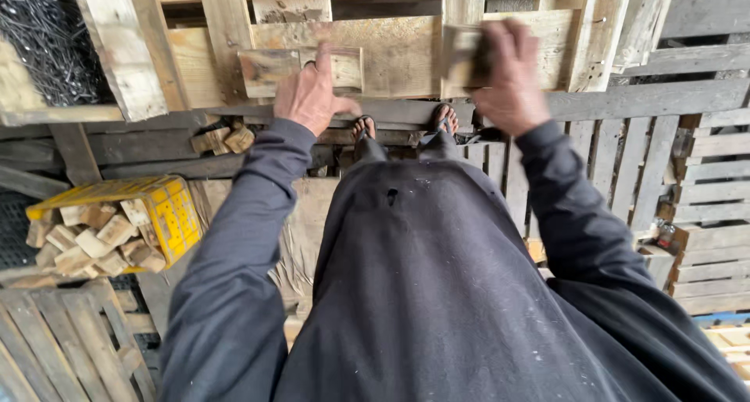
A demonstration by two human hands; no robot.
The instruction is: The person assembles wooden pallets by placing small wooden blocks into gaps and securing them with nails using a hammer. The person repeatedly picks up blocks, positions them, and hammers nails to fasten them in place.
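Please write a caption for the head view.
Left hand presses a small wooden block; right hand holds another wooden block.

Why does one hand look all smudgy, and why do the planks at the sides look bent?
In the head view, the right hand and the wood block it grips are smeared by motion blur; the left hand on another wood block looks sharper; the wide lens bows the pallet slats near the edges; light is soft, no glare.

Right hand (pixel 509 78) is motion-blurred, hiding much of the wood block (pixel 461 54) it holds
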